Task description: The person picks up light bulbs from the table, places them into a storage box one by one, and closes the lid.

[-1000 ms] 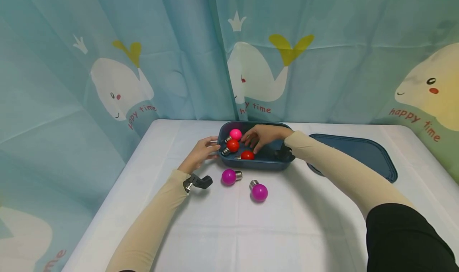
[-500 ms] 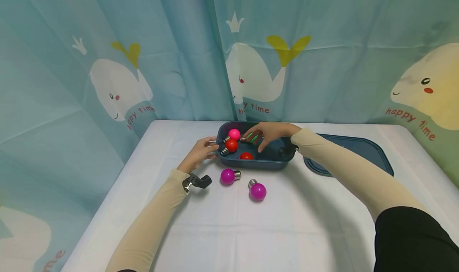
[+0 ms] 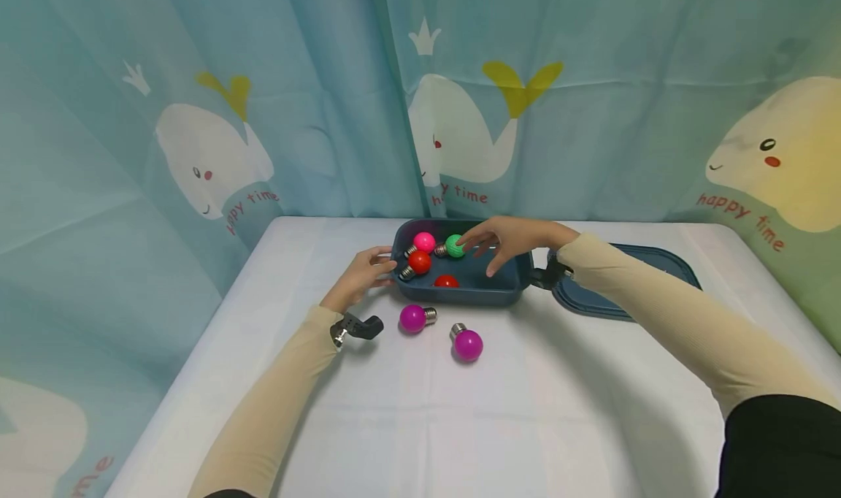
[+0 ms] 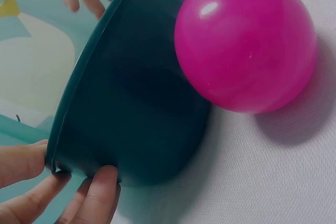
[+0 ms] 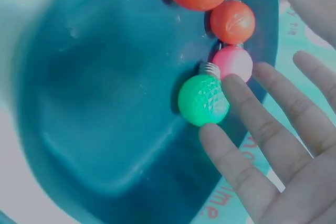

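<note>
My left hand (image 3: 360,273) rests against the left end of a dark blue plastic box (image 3: 489,298), its fingers fairly straight. In the left wrist view its fingertips (image 4: 107,174) touch the box at its rim and outer wall. Over the right half of the box my right hand (image 3: 515,236) hovers, fingers spread and holding nothing. Just beyond its fingertips a textured green bulb (image 5: 202,99) lies inside. Beside that are a pink bulb (image 3: 424,242), a red bulb (image 3: 419,262) and another red bulb (image 3: 447,281), partly hidden by the front wall.
Two magenta bulbs lie on the white cloth before the box, one magenta bulb (image 3: 413,318) near the left wrist and another magenta bulb (image 3: 468,345) further right. A flat blue lid (image 3: 594,297) sits at the right, partly behind my right forearm. A printed curtain (image 3: 342,96) hangs behind the table.
My right hand has moved right and up from the left part of the box, bringing the green bulb into sight under its fingers. My left hand has stayed at the box's left end.
</note>
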Demonstrator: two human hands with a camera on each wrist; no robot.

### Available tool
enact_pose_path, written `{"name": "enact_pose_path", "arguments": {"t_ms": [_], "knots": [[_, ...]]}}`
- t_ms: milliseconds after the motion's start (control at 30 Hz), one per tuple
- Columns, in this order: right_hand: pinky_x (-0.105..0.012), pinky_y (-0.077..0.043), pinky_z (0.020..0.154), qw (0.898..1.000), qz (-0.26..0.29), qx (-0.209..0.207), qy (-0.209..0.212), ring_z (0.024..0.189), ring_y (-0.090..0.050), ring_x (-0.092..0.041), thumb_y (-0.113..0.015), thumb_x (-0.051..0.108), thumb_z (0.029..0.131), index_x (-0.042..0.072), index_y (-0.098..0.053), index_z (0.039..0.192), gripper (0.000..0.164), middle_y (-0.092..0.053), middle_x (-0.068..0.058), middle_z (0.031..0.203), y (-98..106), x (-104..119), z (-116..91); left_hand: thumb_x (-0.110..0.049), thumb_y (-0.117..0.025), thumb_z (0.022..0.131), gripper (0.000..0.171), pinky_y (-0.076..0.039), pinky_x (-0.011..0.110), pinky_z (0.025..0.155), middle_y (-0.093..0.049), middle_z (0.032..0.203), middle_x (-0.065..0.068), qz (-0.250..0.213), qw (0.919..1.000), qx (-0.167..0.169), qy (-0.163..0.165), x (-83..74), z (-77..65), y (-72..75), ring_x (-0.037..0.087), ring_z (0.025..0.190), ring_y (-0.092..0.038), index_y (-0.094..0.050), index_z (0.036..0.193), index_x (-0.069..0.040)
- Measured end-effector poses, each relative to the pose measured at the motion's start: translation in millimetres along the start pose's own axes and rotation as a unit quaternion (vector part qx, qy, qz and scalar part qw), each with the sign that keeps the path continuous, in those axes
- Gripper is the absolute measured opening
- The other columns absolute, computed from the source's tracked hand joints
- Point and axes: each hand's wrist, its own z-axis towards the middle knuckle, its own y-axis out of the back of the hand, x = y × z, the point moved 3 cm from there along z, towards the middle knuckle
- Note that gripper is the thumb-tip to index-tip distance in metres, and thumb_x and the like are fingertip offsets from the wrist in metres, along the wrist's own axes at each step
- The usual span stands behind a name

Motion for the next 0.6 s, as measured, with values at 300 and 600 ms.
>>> {"name": "enact_pose_path", "arguments": {"t_ms": [300, 600], "knots": [[-0.05, -0.047, 0.101, 0.993, -0.043, -0.113, -0.011, 0.118, -0.056, -0.034, -0.077, 0.015, 0.078, 0.004, -0.05, 0.133, 0.063, -0.052, -0.018, 0.135, -13.2, 7.1, -36.0, -0.006, -0.049, 0.096, 0.048, -0.05, 0.042, 0.098, -0.043, 0.139, 0.025, -0.008, 1.0, -0.001, 0.001, 0.1, 0.9, -0.6, 0.034, 0.119, -0.051, -0.036, 0.142, 0.0], [-0.042, -0.053, 0.095, 0.968, -0.049, -0.246, 0.009, 0.109, -0.062, -0.031, -0.079, 0.014, 0.075, 0.002, -0.058, 0.124, 0.054, -0.06, -0.017, 0.127, -40.8, 20.3, -66.1, -0.006, -0.049, 0.096, 0.048, -0.051, 0.04, 0.096, -0.043, 0.14, 0.024, -0.009, 1.0, -0.001, 0.003, 1.1, 2.6, -0.3, 0.033, 0.118, -0.052, -0.035, 0.142, 0.0]]}}
